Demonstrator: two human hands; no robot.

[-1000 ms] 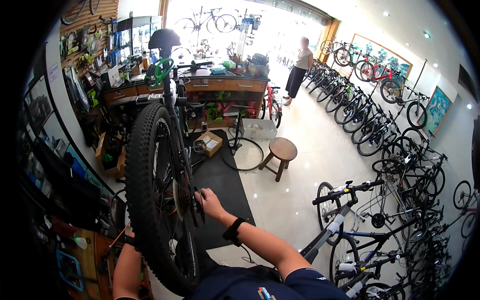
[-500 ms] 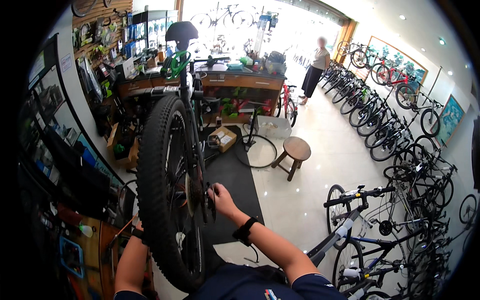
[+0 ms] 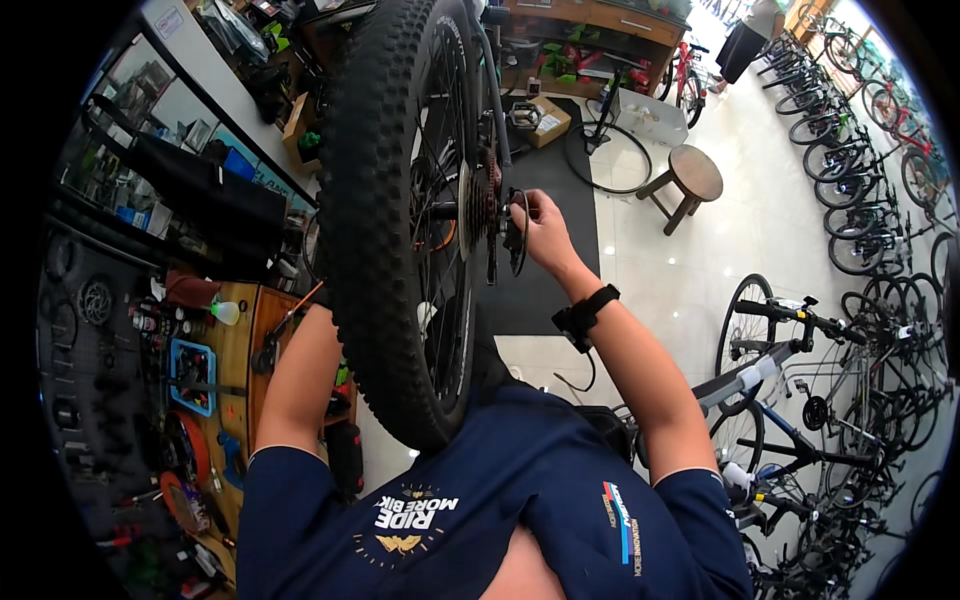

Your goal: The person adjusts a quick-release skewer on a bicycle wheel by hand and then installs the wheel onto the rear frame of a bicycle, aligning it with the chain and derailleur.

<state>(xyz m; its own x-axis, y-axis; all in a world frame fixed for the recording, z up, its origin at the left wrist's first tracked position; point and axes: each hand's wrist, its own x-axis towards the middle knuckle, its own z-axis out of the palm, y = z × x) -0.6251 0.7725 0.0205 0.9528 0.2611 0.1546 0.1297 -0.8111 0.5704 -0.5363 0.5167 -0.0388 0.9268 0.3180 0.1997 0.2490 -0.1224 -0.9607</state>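
Note:
A bicycle's rear wheel with a knobbly black tyre [image 3: 372, 190] stands upright in front of my chest, raised off the floor. On its right side are the cassette [image 3: 480, 212] and the rear derailleur [image 3: 511, 238], with a thin black cable loop beside it. My right hand [image 3: 543, 228] is closed at the derailleur, thumb and fingers pinched on it; the fingertips are partly hidden. A black band [image 3: 587, 318] is around my right wrist. My left forearm [image 3: 308, 365] reaches up behind the tyre, which hides my left hand.
At the left stands a wooden workbench [image 3: 238, 370] with a blue tray [image 3: 193, 376] and tools. Ahead right are a wooden stool [image 3: 694, 174], a loose tyre [image 3: 645, 160] and a cardboard box [image 3: 548, 121]. Parked bicycles [image 3: 855, 240] line the right side, one close to my right elbow.
My view has tilted down, so the wheel and my hands sit higher and further right in the picture. The right hand stays at the derailleur; the left has gone further behind the tyre.

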